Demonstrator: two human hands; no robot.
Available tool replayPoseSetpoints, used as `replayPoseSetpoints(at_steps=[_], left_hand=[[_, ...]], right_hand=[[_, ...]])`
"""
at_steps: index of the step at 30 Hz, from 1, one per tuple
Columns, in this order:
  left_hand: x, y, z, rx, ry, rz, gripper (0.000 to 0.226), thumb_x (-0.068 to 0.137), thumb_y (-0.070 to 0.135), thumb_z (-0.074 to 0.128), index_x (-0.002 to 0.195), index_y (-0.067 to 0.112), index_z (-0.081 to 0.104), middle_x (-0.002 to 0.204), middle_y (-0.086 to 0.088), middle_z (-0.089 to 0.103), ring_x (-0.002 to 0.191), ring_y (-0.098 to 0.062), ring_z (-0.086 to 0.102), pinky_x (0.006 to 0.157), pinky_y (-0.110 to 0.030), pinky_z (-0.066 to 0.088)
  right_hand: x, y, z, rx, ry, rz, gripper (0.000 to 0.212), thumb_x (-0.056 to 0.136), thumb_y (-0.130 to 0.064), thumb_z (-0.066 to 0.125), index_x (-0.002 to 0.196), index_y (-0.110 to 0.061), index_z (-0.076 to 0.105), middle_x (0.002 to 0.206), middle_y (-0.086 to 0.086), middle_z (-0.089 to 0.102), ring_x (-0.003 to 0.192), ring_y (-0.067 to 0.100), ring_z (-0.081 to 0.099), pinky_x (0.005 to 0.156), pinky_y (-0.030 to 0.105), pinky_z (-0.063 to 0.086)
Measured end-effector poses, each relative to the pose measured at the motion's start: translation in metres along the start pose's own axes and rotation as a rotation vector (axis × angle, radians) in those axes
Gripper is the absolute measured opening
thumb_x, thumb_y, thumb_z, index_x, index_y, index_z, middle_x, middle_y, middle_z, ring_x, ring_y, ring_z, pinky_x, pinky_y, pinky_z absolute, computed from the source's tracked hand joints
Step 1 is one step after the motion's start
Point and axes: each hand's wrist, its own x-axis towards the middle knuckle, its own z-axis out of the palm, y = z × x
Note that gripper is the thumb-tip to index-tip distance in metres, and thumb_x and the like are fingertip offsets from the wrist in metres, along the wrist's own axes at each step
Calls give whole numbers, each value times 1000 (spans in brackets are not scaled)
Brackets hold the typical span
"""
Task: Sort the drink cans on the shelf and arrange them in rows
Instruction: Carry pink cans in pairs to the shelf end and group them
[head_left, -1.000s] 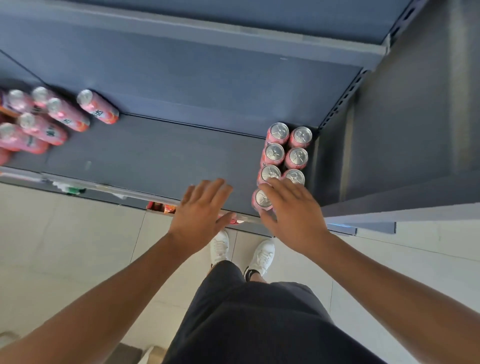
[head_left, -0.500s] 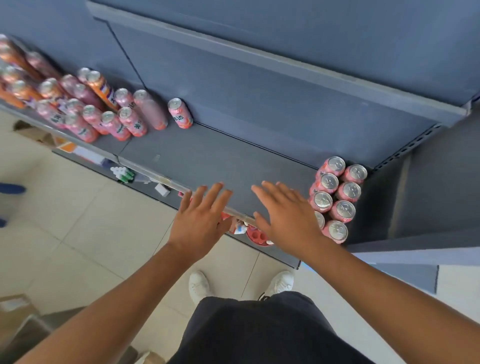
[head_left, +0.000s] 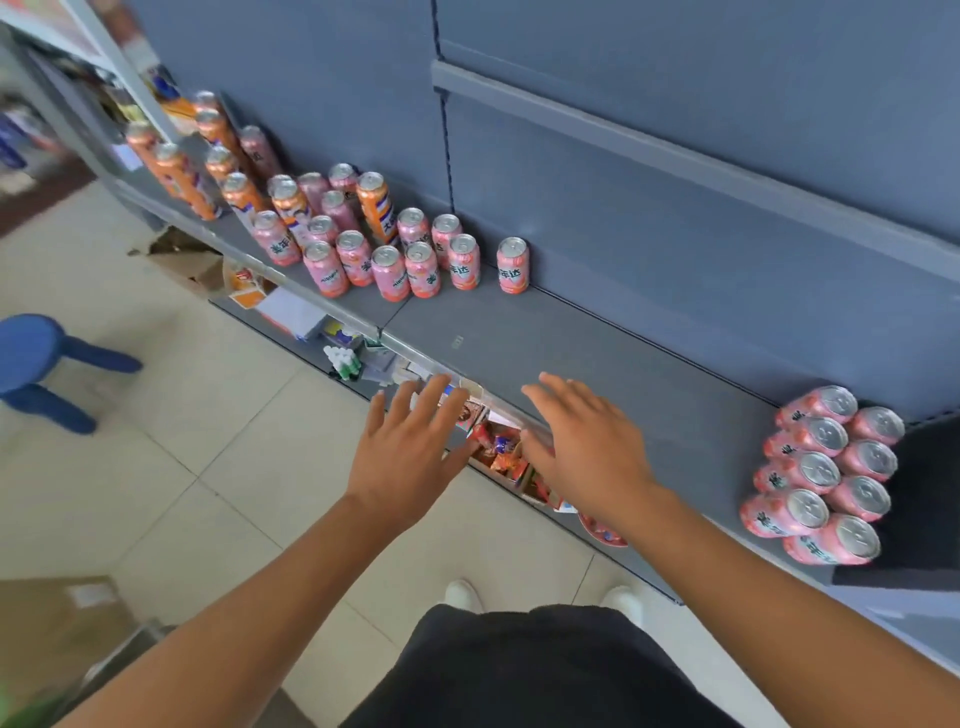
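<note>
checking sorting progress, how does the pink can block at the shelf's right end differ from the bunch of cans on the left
The block of pink metal cans at the right end is one colour; the left bunch of cans mixes pink with taller orange cans. The right block is packed in two tight rows; the left bunch is loose, with one pink can apart. Both stand upright on the grey shelf.

right-block pink cans (head_left: 818, 470): 8 | left-group pink cans (head_left: 388, 273): about 14 | orange cans (head_left: 376, 208): about 8, far ones blurred | hands: 2, left hand (head_left: 410, 457), right hand (head_left: 592, 457) | blue stool (head_left: 31, 348): 1 | white shoes (head_left: 462, 595): 2
</note>
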Motion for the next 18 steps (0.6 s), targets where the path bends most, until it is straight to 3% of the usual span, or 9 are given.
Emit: replayPoseSetpoints(at_steps=[4, 10, 13, 18], left_hand=[[-4, -44, -4, 22, -8, -73, 57, 90, 54, 56, 137, 23, 49, 146, -4, 50, 128, -35, 51, 103, -57, 44], [9, -86, -1, 14, -25, -147, 59, 91, 55, 54, 137, 25, 35, 146, -6, 50, 129, -36, 49, 102, -57, 44], [27, -104, 2, 21, -32, -170, 56, 90, 54, 56, 134, 24, 37, 142, -7, 52, 125, -38, 52, 98, -57, 47], [73, -137, 10, 66, -104, -227, 60, 94, 55, 53, 143, 22, 43, 151, -6, 44, 133, -36, 44, 106, -55, 40]], right_hand=[[29, -37, 6, 13, -13, -31, 43, 91, -36, 59, 131, -19, 55, 144, 3, 52, 124, 28, 53, 93, 42, 47], [83, -62, 12, 6, -66, -59, 49, 99, -39, 49, 144, -22, 43, 156, -1, 37, 137, 22, 40, 105, 39, 38], [114, -64, 15, 2, -73, -68, 49, 99, -39, 50, 144, -21, 43, 155, -1, 38, 137, 23, 41, 104, 39, 39], [175, -58, 24, 21, -79, -63, 50, 97, -38, 53, 142, -18, 46, 152, 2, 43, 134, 26, 45, 101, 41, 41]])
